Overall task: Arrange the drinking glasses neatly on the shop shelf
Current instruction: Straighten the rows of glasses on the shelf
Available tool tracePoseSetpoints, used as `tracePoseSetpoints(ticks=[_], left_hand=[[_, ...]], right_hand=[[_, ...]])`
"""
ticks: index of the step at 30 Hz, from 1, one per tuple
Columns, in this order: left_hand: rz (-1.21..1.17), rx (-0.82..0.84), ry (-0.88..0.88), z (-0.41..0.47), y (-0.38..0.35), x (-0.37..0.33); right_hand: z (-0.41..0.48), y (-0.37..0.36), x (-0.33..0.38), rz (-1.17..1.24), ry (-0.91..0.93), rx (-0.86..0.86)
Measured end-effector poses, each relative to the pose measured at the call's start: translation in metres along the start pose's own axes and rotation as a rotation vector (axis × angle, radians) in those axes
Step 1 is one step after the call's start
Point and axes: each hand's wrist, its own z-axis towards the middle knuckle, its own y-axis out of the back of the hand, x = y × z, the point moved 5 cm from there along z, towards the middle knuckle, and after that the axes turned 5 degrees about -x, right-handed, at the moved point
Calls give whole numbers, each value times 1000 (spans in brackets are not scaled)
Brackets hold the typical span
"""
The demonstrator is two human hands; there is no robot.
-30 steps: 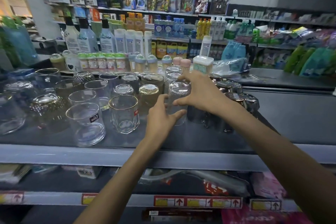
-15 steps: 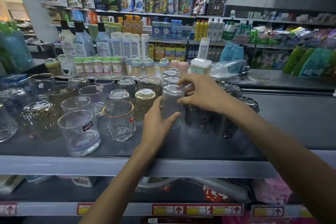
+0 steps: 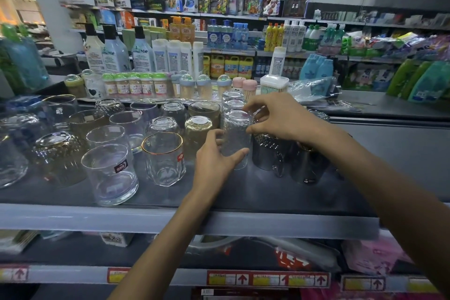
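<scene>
A clear textured glass [image 3: 235, 137] stands upside down on the dark shelf top [image 3: 255, 192], in front of two similar glasses in a row [image 3: 233, 101]. My left hand [image 3: 215, 162] grips its lower part with thumb and fingers curled round it. My right hand [image 3: 275, 117] pinches its top from the right. Left of it stand a gold-rimmed glass [image 3: 163, 158], a wide clear glass [image 3: 110, 173] and several more, some upside down. Dark smoked glasses [image 3: 302, 165] stand to the right, under my right forearm.
The shelf's grey front edge [image 3: 170, 218] runs across below my arms. Small jars and toothpick holders [image 3: 136, 85] line the back of the shelf. Bottles and boxed goods [image 3: 219, 31] fill the far shelves. A lower shelf with price tags [image 3: 267, 279] lies beneath.
Both hands stay on the textured glass. It has shifted slightly toward me and down in view as the camera moved a little.
</scene>
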Motion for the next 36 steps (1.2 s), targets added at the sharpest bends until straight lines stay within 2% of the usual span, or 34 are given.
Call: tracePoseSetpoints(ticks=[7, 13, 20, 31, 34, 36], left_hand=[[5, 8, -17, 1, -1, -1], [-11, 12, -31, 0, -2, 2], [-36, 2, -69, -2, -2, 3], [19, -16, -66, -8, 2, -2], [136, -33, -77, -14, 9, -6], [264, -49, -157, -26, 19, -14]], right_hand=[[0, 2, 8, -55, 36, 40], [2, -8, 18, -177, 61, 154], [-1, -14, 16, -176, 63, 143], [-9, -21, 16, -181, 203, 29], [-17, -20, 17, -207, 298, -57], [-29, -19, 19, -230, 353, -114]])
